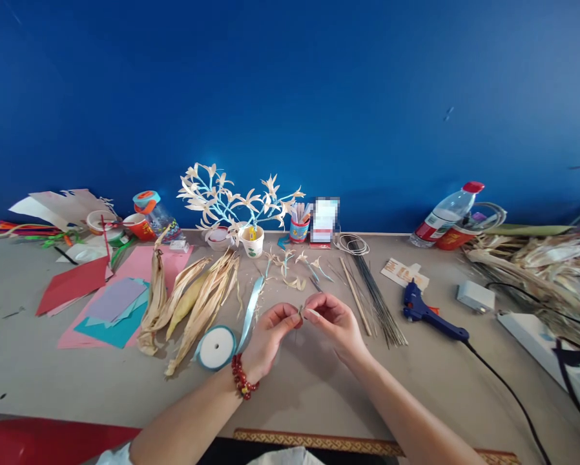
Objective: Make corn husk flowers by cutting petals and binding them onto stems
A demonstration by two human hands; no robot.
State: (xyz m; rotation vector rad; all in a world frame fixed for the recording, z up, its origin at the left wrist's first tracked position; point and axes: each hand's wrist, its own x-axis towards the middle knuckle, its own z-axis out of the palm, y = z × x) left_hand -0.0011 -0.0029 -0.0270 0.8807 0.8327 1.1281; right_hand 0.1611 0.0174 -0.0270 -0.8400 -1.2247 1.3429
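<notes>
Over the table's middle, my left hand (275, 329) and my right hand (336, 323) meet fingertip to fingertip, both closed in a pinch. Between them is a small pale piece (300, 310), which looks like corn husk. A thin wire (296, 335) shows below my left fingertips; the fingers hide most of both. Just beyond lie small husk flowers (286, 261) on blue stems. A roll of light blue ribbon (216, 347) sits left of my left hand, its loose end (254, 300) stretching away. Dried corn husks (205, 303) lie farther left.
Right of my hands are a wooden stick (355, 296), dark wires (377, 297) and a blue glue gun (430, 313) with its cord. Behind stand a paper cup (252, 241) of husk flowers and a tilted bottle (445, 216). Coloured paper (115, 326) lies left, a husk pile (532, 258) right.
</notes>
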